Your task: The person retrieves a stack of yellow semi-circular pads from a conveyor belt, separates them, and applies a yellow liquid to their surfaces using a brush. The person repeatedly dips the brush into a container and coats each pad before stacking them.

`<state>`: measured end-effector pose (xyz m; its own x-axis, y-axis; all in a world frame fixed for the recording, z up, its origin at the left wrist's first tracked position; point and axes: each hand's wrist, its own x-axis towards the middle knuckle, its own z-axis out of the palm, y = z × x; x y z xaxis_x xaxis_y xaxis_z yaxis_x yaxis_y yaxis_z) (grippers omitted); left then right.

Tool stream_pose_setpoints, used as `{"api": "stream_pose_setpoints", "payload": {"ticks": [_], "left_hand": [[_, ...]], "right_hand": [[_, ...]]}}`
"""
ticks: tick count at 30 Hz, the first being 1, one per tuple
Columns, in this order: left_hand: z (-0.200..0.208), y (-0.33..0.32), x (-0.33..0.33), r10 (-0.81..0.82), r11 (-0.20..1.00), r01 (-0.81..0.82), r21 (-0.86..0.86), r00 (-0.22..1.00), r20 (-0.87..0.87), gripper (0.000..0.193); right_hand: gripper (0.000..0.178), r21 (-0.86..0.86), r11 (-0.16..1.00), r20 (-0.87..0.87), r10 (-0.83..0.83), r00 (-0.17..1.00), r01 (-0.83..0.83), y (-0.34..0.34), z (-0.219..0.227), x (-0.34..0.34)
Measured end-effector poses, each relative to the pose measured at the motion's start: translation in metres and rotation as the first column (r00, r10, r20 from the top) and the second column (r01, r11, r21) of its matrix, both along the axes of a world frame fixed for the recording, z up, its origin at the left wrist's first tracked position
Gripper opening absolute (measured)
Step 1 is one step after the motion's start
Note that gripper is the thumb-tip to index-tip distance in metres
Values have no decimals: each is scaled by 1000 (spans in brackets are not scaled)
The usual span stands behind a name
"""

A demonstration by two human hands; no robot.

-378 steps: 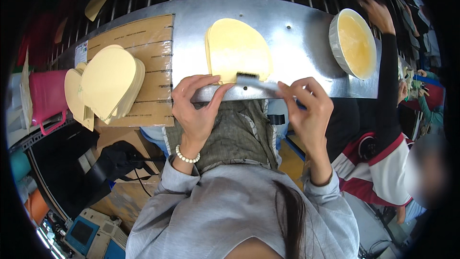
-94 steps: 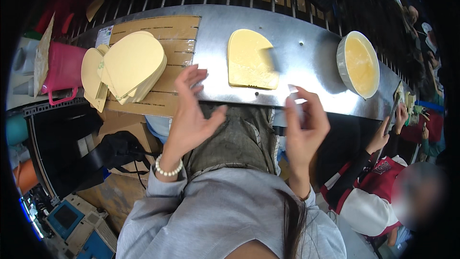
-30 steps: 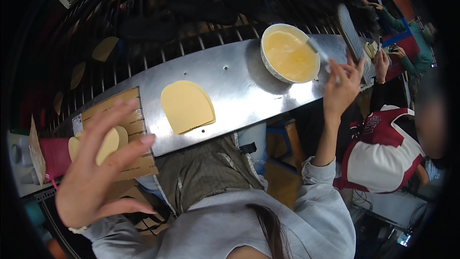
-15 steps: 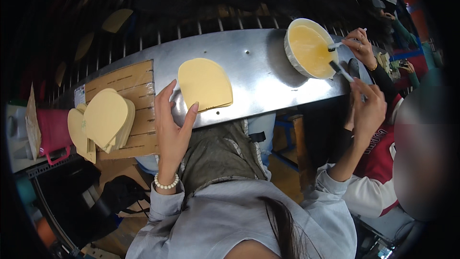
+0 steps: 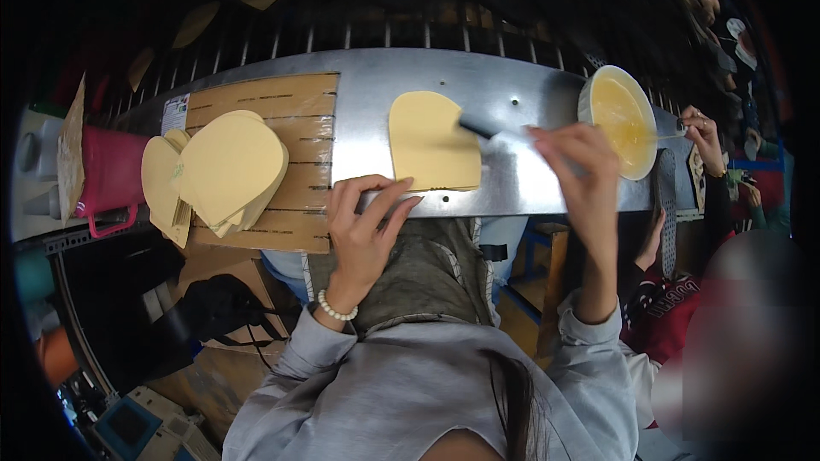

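Observation:
A small stack of pale yellow, round-topped flat pieces (image 5: 431,141) lies on the metal table. My left hand (image 5: 363,226) is at its lower left corner, one fingertip touching the edge, fingers loosely spread. My right hand (image 5: 585,166) is closed around the handle of a brush (image 5: 489,126). The brush's dark bristles are blurred and at the right edge of the top piece; whether they touch it I cannot tell. A white bowl (image 5: 584,107) of yellow liquid stands to the right of my right hand.
On the left, a cardboard sheet (image 5: 312,119) bears a bigger pile of yellow pieces (image 5: 235,162). A pink container (image 5: 111,171) stands beyond it. Bars (image 5: 384,34) run behind the metal table (image 5: 530,171). At right, a co-worker's hand (image 5: 702,138) holds a thin tool; a dark dotted sole (image 5: 668,213) is near.
My right hand has brought the brush from the bowl leftward to the yellow stack. My left hand has drawn in to the stack's lower corner. The whole view has shifted.

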<state>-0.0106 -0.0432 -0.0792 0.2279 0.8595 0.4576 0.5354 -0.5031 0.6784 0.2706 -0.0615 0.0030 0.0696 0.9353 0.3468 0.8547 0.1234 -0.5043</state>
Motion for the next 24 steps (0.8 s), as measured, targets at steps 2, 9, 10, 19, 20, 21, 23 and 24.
{"api": "stream_pose_setpoints", "payload": {"ticks": [2, 9, 10, 19, 20, 21, 23, 24], "left_hand": [[-4, -1, 7, 67, 989, -45, -143, 986, 151, 32], [-3, 4, 6, 91, 926, 40, -376, 941, 325, 34], [-1, 5, 5, 90, 918, 58, -392, 933, 348, 36], [3, 4, -1, 362, 653, 286, -701, 695, 621, 53], [3, 4, -1, 369, 643, 290, -709, 694, 618, 53], [3, 4, -1, 374, 645, 292, -706, 685, 626, 54], [4, 5, -1, 372, 648, 297, -701, 680, 632, 54], [4, 5, 0, 370, 647, 297, -703, 683, 629, 54]], "right_hand": [[20, -62, 993, 113, 110, 987, -103, 19, -19, -16], [22, 176, 983, 292, 2, 956, -56, 43, -38, -18], [24, 110, 987, 271, 85, 959, -119, 37, -33, -15], [26, -5, 944, 336, 311, 889, -329, 67, -39, -24], [23, 60, 951, 381, 258, 888, -302, 79, -40, -28], [22, 127, 956, 412, 190, 891, -263, 86, -34, -29], [20, 263, 946, 464, 50, 885, -191, 92, -18, -29], [20, 191, 959, 395, 120, 911, -209, 86, -8, -28]]}}
